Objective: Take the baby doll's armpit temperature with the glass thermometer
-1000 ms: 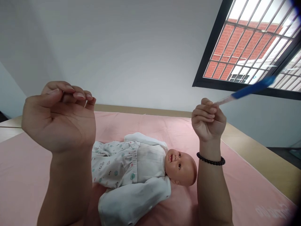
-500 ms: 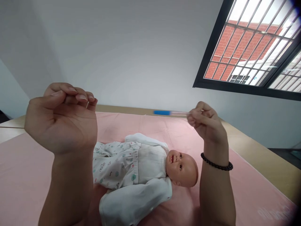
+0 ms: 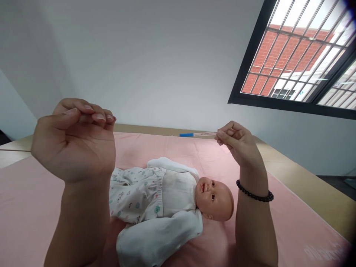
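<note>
My right hand [image 3: 232,142] is raised above the doll's head and closed, pinching one end of a thin glass thermometer [image 3: 204,134] between thumb and fingers. The thermometer points left, almost level, and its far end is blue. My left hand [image 3: 78,139] is held up at the left, palm facing me and bare. Its fingers curl loosely over the palm without gripping anything. Below and between my hands, a baby doll [image 3: 178,193] lies on its back with its head to the right. It wears a white top and patterned trousers.
A pink sheet [image 3: 155,144] covers most of the wooden table [image 3: 306,185]. A grey-white wall [image 3: 155,66] rises behind it. At the upper right is a barred window [image 3: 294,55] with a dark frame. A black bead bracelet [image 3: 254,193] circles my right wrist.
My right hand has shifted slightly left and turned a little, taking the thermometer with it. The thermometer was blurred and now looks sharper. The left hand and the doll are nearly unchanged.
</note>
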Available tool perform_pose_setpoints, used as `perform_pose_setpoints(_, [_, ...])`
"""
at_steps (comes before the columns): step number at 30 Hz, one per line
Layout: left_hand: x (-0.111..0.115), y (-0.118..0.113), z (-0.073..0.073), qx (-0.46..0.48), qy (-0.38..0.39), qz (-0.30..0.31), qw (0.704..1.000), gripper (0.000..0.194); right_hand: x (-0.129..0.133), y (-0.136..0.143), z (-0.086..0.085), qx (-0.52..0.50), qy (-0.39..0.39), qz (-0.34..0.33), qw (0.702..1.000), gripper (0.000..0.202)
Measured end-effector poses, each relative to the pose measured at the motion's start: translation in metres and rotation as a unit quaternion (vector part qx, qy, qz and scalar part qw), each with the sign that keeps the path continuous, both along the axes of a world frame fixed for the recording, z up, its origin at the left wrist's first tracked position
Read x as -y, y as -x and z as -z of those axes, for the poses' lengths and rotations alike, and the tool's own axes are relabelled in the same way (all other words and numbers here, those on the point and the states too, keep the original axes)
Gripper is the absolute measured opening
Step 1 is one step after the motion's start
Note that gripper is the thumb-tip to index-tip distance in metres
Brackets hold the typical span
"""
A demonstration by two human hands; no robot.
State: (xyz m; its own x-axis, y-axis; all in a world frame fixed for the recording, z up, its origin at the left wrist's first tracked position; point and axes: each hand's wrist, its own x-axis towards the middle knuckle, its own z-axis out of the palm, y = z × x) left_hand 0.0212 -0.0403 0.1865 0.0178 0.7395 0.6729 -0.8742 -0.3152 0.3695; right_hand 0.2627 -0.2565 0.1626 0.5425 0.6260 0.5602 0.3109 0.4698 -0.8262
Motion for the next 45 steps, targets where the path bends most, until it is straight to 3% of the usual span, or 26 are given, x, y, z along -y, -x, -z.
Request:
perform_pose_setpoints(4, [0.002, -0.001, -0.001, 0.001, 0.008, -0.007, 1.000, 0.018, -0.001, 0.001, 0.000, -0.037, -0.069, -0.046, 0.996, 0.040])
perform_pose_setpoints(9, [0.003, -0.001, 0.000, -0.003, 0.004, -0.001, 1.000, 0.017, -0.006, 0.005, 0.003, 0.014, 0.015, -0.035, 0.999, 0.031])
perform_pose_setpoints(12, [0.003, -0.002, 0.001, -0.007, -0.013, 0.006, 1.000, 0.015, -0.012, 0.007, 0.006, -0.033, -0.044, -0.079, 0.995, 0.041])
perform_pose_setpoints(18, [0.006, -0.005, 0.006, -0.086, -0.070, 0.003, 0.994, 0.007, -0.018, 0.016, 0.008, 0.014, 0.016, -0.008, 1.000, 0.027])
perform_pose_setpoints(21, [0.008, -0.006, 0.011, -0.177, -0.119, -0.043, 0.976, 0.014, -0.018, 0.024, 0.006, 0.000, -0.030, -0.005, 1.000, 0.022])
perform_pose_setpoints(25, [0.009, -0.007, 0.016, -0.290, -0.201, -0.110, 0.929, 0.023, -0.016, 0.038, 0.003, 0.004, -0.073, -0.002, 0.997, 0.015])
perform_pose_setpoints(28, [0.009, -0.007, 0.018, -0.345, -0.251, -0.104, 0.898, 0.025, -0.014, 0.052, 0.000, -0.005, -0.088, 0.009, 0.996, 0.014])
perform_pose_setpoints(30, [0.011, -0.007, 0.018, -0.353, -0.266, -0.091, 0.892, 0.023, -0.013, 0.061, -0.001, -0.009, -0.089, 0.022, 0.996, 0.014])
perform_pose_setpoints(35, [0.018, -0.005, 0.019, -0.323, -0.252, -0.108, 0.906, 0.012, -0.013, 0.073, 0.000, -0.009, -0.101, 0.031, 0.994, 0.011])
perform_pose_setpoints(45, [0.029, 0.001, 0.018, -0.251, -0.211, -0.140, 0.934, 0.013, -0.007, 0.082, 0.003, 0.076, -0.150, 0.067, 0.984, 0.011])
